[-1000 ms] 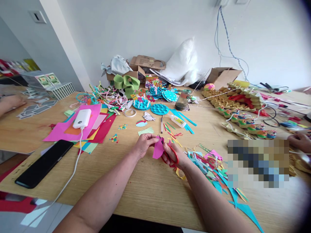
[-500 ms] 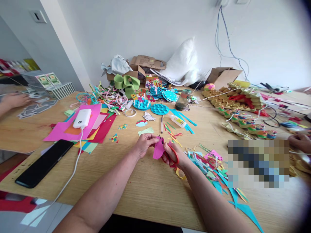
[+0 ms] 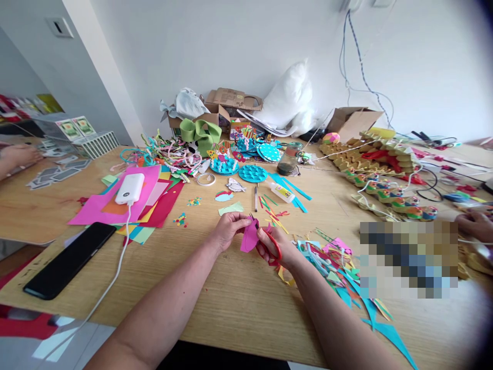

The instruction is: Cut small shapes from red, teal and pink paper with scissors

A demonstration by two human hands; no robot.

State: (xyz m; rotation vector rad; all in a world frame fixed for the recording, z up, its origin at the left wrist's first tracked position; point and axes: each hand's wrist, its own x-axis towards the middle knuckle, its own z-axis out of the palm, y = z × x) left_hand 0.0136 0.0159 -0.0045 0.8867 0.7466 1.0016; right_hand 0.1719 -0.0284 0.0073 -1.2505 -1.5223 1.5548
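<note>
Between my two hands is a piece of magenta paper [image 3: 249, 239] with a line drawn on it. My left hand [image 3: 229, 230] pinches its upper left edge. In my right hand [image 3: 274, 247] are red-handled scissors [image 3: 277, 248], and their dark blade tips show at the top of the paper. How far the blades are spread is partly hidden by the paper. Just beyond my hands lie a pale green paper strip [image 3: 231, 208], a pen [image 3: 256, 198], a blue and red paper fish [image 3: 224, 196] and a white fish cutout [image 3: 235, 185].
Coloured paper scraps [image 3: 327, 262] are heaped right of my right arm. A glue bottle [image 3: 282, 192] and blue paper discs [image 3: 253, 173] lie farther back. At left are a black phone [image 3: 69, 259], a white power bank [image 3: 131, 188] and paper sheets [image 3: 92, 209]. Other people's hands show at both sides.
The magenta paper has tilted slightly and shifted a little left at its lower end. Both hands keep nearly the same place and hold.
</note>
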